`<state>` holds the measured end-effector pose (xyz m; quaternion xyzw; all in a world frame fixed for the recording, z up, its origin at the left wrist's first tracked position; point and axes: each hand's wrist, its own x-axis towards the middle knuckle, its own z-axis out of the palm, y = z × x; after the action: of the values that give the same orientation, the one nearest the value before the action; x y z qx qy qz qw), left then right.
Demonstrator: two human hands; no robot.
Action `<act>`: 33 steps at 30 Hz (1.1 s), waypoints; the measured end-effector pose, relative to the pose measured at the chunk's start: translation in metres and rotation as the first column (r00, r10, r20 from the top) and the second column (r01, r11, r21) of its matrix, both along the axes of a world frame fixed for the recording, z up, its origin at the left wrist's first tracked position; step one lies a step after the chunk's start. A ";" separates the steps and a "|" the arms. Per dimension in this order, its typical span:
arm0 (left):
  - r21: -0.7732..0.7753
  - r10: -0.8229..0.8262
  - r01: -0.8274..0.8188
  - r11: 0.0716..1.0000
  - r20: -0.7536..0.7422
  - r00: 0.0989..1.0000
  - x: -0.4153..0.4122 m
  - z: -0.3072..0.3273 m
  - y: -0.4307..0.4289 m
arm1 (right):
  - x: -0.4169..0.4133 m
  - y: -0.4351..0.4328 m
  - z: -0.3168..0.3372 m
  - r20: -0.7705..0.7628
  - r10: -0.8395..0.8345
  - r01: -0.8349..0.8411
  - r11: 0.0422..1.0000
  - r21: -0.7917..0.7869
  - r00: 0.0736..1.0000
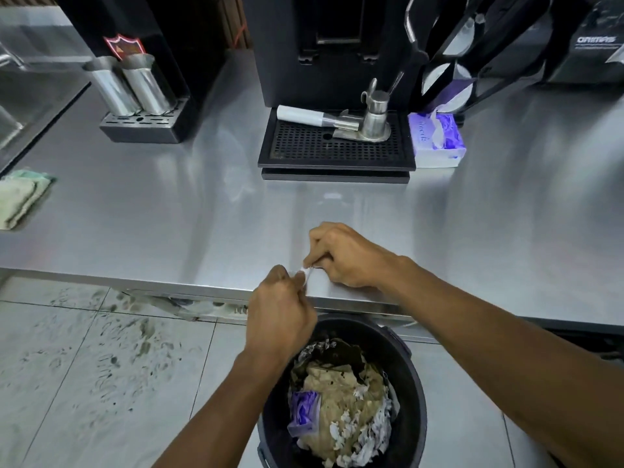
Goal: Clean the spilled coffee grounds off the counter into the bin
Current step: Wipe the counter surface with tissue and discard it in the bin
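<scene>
Pinching white tissue [305,274] between both hands (counter [202,214] edge, above bin [410,383])

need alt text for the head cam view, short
Two bare hands meet at the front edge of a steel counter, the left hand and right hand pinching a small white tissue between them above a full black bin on the floor. Behind sit a coffee machine and purple tissue box.

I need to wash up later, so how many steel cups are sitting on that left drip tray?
2. Both metal cups stand side by side on the small drip tray at back left: one on the left, one on the right. None shows behind them.
</scene>
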<state>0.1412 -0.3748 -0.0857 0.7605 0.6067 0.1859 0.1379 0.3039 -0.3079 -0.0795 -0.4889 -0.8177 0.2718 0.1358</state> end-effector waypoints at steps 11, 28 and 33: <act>-0.024 -0.234 0.239 0.971 0.126 0.964 0.081 0.017 -0.015 | 0.111 -0.073 0.012 0.043 -0.115 0.115 0.993 -0.006 0.992; -0.008 -0.048 0.049 0.999 0.063 0.997 0.193 -0.010 0.097 | 0.188 0.046 -0.014 0.103 -0.324 0.291 0.924 0.247 0.940; -0.042 -0.287 0.288 0.957 0.014 0.958 0.238 -0.016 0.124 | 0.236 0.031 -0.014 0.131 -0.487 0.448 0.859 0.247 0.863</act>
<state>0.3790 -0.2511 -0.1016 0.8367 0.4931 0.1535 0.1821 0.5402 -0.2769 -0.0932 -0.6799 -0.7068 0.0959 0.1703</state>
